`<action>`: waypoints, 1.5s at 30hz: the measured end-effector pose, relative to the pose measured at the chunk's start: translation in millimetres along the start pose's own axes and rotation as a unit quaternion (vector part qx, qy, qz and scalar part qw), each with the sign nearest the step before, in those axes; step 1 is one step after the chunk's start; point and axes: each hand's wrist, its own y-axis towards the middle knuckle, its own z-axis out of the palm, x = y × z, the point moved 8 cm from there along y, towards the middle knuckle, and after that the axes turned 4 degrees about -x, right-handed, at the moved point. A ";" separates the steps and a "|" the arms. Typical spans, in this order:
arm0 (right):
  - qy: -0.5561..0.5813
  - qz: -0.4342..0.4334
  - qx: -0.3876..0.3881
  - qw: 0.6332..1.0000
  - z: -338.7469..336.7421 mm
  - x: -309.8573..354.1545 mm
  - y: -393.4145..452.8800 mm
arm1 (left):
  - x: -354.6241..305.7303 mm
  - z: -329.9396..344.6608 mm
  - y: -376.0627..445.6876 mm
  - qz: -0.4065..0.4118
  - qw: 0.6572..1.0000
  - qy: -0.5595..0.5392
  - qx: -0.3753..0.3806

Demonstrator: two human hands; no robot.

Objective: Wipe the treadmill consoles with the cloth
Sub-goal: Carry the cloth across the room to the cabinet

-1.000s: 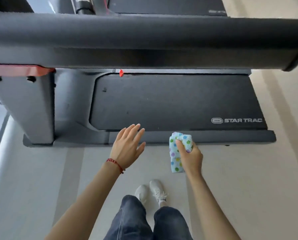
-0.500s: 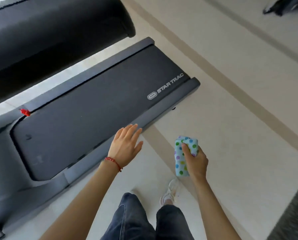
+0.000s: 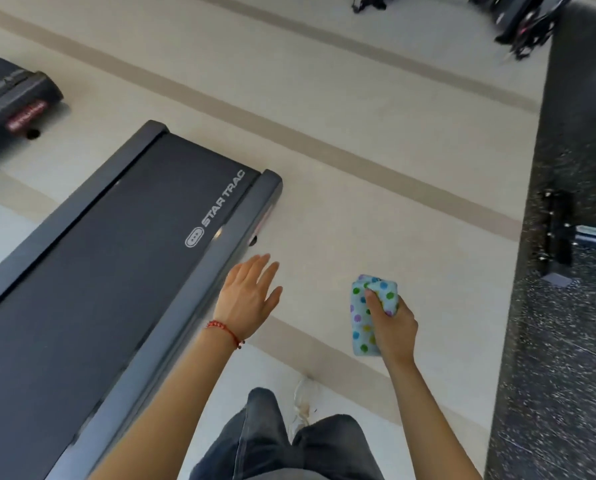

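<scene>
A treadmill (image 3: 92,258) deck fills nine o'clock. Beside its rail, the left hand (image 3: 246,297) hangs flat, fingers spread, empty. At four o'clock, the right hand (image 3: 392,323) grips the folded dotted cloth (image 3: 364,318) above the floor (image 3: 376,168).

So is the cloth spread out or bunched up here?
Bunched up: the cloth is wadded into a thick bundle gripped in the right hand.

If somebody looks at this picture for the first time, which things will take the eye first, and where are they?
First the polka-dot cloth, bunched in the right hand at lower right, bright against the pale floor. Then the dark treadmill deck marked STAR TRAC, running diagonally across the left side. The left hand is open and empty beside the deck's end, with a red bracelet at the wrist.
</scene>
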 end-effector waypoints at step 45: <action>0.032 0.005 -0.112 0.993 13.1 367.8 729.7 | -60.5 77.8 846.0 0.127 0.991 -0.024 -0.026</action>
